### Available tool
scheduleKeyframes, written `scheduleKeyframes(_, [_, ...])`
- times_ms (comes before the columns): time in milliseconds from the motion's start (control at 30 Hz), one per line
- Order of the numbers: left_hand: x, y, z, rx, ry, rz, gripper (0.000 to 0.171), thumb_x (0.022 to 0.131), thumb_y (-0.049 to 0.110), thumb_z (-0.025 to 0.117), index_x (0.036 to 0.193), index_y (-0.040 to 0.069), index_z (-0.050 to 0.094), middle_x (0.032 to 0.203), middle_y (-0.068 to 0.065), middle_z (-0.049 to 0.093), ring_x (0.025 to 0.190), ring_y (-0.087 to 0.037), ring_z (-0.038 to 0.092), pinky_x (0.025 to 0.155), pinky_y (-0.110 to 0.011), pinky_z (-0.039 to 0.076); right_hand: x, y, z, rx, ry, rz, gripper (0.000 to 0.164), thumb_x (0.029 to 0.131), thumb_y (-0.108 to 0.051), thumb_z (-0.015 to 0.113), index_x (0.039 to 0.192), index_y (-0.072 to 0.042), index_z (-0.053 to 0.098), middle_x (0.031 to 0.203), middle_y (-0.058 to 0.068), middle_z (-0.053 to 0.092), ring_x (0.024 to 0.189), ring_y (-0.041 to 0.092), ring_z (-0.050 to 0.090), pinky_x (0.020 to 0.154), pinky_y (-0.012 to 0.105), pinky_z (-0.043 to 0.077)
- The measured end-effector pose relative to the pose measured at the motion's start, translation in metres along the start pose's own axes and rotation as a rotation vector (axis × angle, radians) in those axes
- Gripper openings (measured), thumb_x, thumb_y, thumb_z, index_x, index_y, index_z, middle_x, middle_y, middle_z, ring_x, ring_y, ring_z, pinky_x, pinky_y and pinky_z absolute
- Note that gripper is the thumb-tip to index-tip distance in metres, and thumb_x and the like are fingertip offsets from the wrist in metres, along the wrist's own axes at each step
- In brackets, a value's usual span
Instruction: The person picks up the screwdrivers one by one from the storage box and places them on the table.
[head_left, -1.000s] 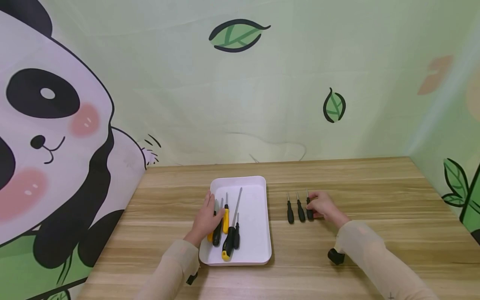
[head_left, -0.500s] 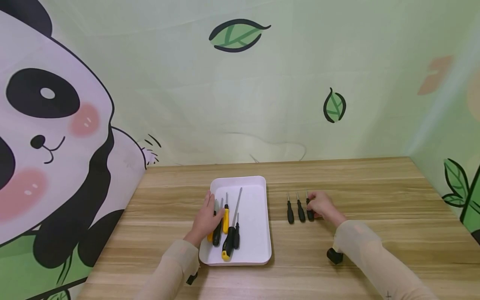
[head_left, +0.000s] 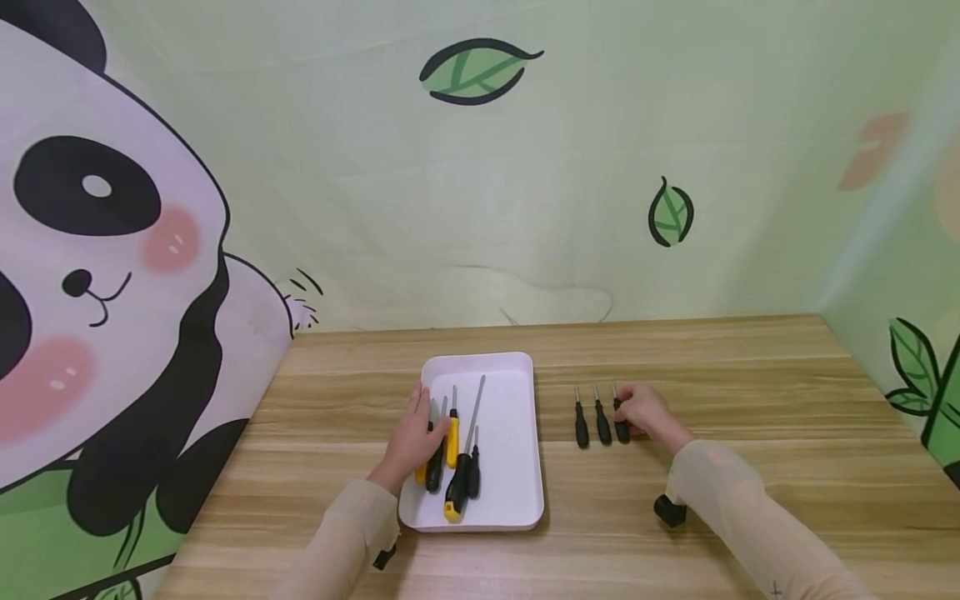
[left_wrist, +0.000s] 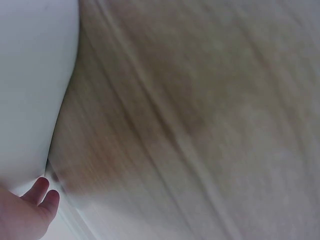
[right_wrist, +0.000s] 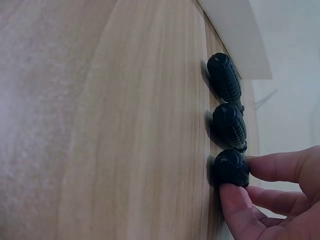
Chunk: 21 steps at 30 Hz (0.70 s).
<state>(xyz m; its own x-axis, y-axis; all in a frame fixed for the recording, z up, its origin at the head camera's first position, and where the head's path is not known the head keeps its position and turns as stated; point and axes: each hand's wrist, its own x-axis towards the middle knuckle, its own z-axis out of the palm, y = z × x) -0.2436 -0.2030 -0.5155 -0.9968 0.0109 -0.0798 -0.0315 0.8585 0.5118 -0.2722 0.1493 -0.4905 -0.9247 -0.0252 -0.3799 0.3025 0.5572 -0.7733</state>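
Observation:
In the head view my left hand (head_left: 408, 440) rests along the left rim of a white tray (head_left: 513, 467), its thumb reaching over the inside. Two of its fingertips (left_wrist: 49, 200) show at the tray's outer wall in the left wrist view. Right of the tray, my right hand (head_left: 647, 411) pinches the black handle of a small screwdriver (head_left: 622, 432), with thumb and fingers around it in the right wrist view. Two matching small screwdrivers, one in the middle (head_left: 603, 429) and one at the left (head_left: 581, 432), lie beside it in a row on the table.
Inside the tray lie several screwdrivers: a yellow-handled one (head_left: 452, 442), a long black-and-yellow one (head_left: 456, 492) and a small black one (head_left: 474, 477) among them. The wooden table (head_left: 600, 542) meets a printed backdrop (head_left: 585, 167) at its far edge.
The right hand and the screwdriver it pinches have shifted very slightly. The left hand and the tray stay where they were.

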Motion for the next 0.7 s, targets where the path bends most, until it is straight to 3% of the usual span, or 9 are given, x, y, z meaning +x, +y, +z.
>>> scheduleKeyframes(167, [0.0,0.0,0.001,-0.002,-0.007,-0.013,0.073,0.087,0.042,0.046,0.142,0.006,0.014,0.151,-0.004,0.001,0.131,-0.031,0.028,0.104,-0.044,0.028,-0.001,0.002,-0.002,0.017,-0.006,0.013,0.044,0.077,0.004,0.056,0.119,0.01,0.046,0.115,0.027,0.049,0.077,0.02,0.055,0.057,0.029,0.051])
scheduleKeyframes(433, [0.0,-0.001,0.002,-0.014,-0.014,-0.017,0.073,0.087,0.04,0.046,0.142,0.006,0.013,0.151,-0.005,0.0,0.132,-0.031,0.026,0.104,-0.045,0.027,-0.002,0.006,-0.005,0.107,-0.04,0.04,0.043,0.08,0.001,0.055,0.121,0.009,0.043,0.096,0.016,0.056,0.068,0.015,0.052,0.055,0.027,0.05])
scheduleKeyframes(700, [0.0,0.0,0.001,-0.011,-0.008,-0.011,0.072,0.088,0.04,0.046,0.142,0.006,0.013,0.151,-0.006,0.0,0.133,-0.031,0.024,0.105,-0.045,0.026,-0.003,0.008,-0.011,0.161,-0.063,0.061,0.043,0.082,-0.002,0.054,0.122,0.008,0.039,0.088,0.01,0.051,0.067,0.016,0.05,0.055,0.027,0.05])
